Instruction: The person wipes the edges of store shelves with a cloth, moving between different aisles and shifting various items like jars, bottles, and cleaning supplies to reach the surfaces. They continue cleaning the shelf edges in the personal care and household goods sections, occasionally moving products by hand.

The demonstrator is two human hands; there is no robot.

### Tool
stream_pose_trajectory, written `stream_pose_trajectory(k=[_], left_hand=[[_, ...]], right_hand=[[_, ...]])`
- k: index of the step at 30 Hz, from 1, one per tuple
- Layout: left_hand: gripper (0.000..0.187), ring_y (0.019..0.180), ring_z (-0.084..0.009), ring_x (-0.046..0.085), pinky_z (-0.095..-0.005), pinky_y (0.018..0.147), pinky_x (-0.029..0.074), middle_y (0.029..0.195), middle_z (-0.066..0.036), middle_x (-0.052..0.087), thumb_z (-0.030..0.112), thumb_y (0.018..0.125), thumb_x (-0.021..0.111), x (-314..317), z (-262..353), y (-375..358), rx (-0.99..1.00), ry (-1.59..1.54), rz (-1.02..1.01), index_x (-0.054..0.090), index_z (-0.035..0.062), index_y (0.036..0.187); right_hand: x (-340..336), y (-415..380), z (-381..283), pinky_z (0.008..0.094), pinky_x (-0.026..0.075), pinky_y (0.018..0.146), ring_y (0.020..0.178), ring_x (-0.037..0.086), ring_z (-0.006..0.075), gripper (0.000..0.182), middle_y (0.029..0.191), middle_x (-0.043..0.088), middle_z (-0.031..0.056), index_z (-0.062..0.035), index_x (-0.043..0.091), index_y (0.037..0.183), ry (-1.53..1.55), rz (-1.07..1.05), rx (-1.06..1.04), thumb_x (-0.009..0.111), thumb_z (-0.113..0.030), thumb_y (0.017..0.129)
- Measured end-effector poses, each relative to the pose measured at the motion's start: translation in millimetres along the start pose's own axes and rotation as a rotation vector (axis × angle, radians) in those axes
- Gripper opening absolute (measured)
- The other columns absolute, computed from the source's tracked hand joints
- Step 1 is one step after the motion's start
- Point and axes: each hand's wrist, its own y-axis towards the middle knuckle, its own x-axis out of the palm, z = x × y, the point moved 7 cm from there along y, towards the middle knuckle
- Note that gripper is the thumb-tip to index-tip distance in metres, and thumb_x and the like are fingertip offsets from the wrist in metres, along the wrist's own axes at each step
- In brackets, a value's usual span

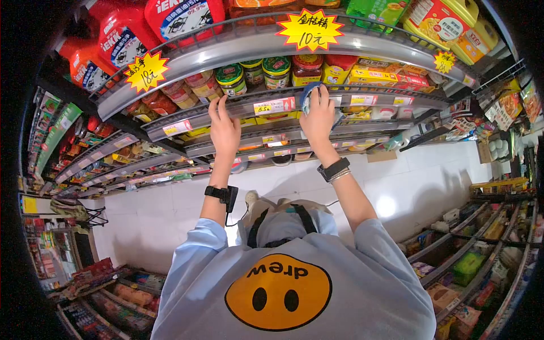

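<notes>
My right hand (318,116) presses a bunched blue and white cloth (308,94) against the front edge of a shelf (241,109), fingers bent over it. To its left, my left hand (225,127) is empty with fingers apart, its fingertips at the same shelf edge. Just behind those fingertips stands a jar with a green lid (230,81). Two more green-lidded jars, one of them a front jar (276,72), and a red-lidded jar (307,69) stand between the hands. A price label (274,106) sits on the edge between them.
Red detergent bottles (184,20) and yellow bottles (445,25) fill the shelf above, with a star-shaped price sign (310,31) on its rail. Yellow boxes (371,76) are right of the cloth. Low shelves of goods (470,266) stand behind at right, across the white floor (147,221).
</notes>
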Motion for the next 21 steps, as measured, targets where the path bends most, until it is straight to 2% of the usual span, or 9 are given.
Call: stream_pose_trajectory(k=[5, 8, 11, 13, 18, 21], left_hand=[[0.058, 0.062, -0.0292, 0.058, -0.0372, 0.052, 0.047, 0.129, -0.012, 0.036, -0.002, 0.071, 0.057, -2, 1, 0, -0.017, -0.033, 0.013, 0.041, 0.0098, 0.125], [0.058, 0.064, -0.0305, 0.058, -0.0378, 0.053, 0.048, 0.128, -0.012, 0.036, -0.002, 0.071, 0.057, -1, -1, 1, -0.028, -0.046, 0.022, 0.04, 0.0097, 0.125], [0.058, 0.065, -0.0307, 0.058, -0.0382, 0.055, 0.048, 0.128, -0.012, 0.036, -0.002, 0.07, 0.058, 2, -3, 0, -0.035, -0.041, 0.021, 0.04, 0.01, 0.125], [0.058, 0.065, -0.0304, 0.057, -0.0382, 0.055, 0.049, 0.127, -0.012, 0.036, -0.003, 0.07, 0.058, 0, 0, 0, 0.01, -0.011, 0.066, 0.041, 0.0104, 0.124], [0.059, 0.068, -0.0296, 0.058, -0.0379, 0.055, 0.049, 0.127, -0.012, 0.037, -0.004, 0.069, 0.058, 2, -3, 0, -0.034, -0.034, 0.039, 0.04, 0.0107, 0.124], [0.06, 0.067, -0.0294, 0.058, -0.0378, 0.055, 0.049, 0.126, -0.012, 0.038, -0.004, 0.069, 0.057, 0, 0, 0, -0.016, -0.037, 0.058, 0.04, 0.0106, 0.125]], right_hand=[[4, -2, -9, 0.0378, 0.042, 0.084, 0.092, 0.046, 0.0304, 0.068, 0.13, 0.04, 0.0129, -0.0008, 0.047, 0.119, 0.019, -0.003, -0.027, 0.071, -0.006, 0.056], [7, -2, -15, 0.0393, 0.042, 0.085, 0.098, 0.046, 0.0328, 0.068, 0.131, 0.039, 0.0128, 0.0002, 0.046, 0.12, 0.031, -0.036, -0.028, 0.072, -0.005, 0.057], [9, -3, -24, 0.0391, 0.042, 0.085, 0.098, 0.046, 0.0325, 0.068, 0.131, 0.038, 0.0128, 0.0003, 0.046, 0.12, -0.005, -0.061, -0.06, 0.072, -0.006, 0.058], [6, -3, -32, 0.0362, 0.042, 0.083, 0.09, 0.047, 0.0294, 0.067, 0.13, 0.041, 0.0123, -0.0004, 0.047, 0.12, -0.021, -0.042, -0.105, 0.07, -0.007, 0.057], [12, -4, -39, 0.0365, 0.043, 0.083, 0.091, 0.047, 0.0288, 0.07, 0.131, 0.04, 0.0117, -0.0008, 0.046, 0.121, -0.03, -0.096, -0.105, 0.072, -0.009, 0.057], [15, -3, -50, 0.0396, 0.044, 0.08, 0.094, 0.047, 0.0327, 0.067, 0.13, 0.04, 0.0132, -0.0001, 0.045, 0.119, -0.01, -0.1, -0.147, 0.069, -0.006, 0.057]])
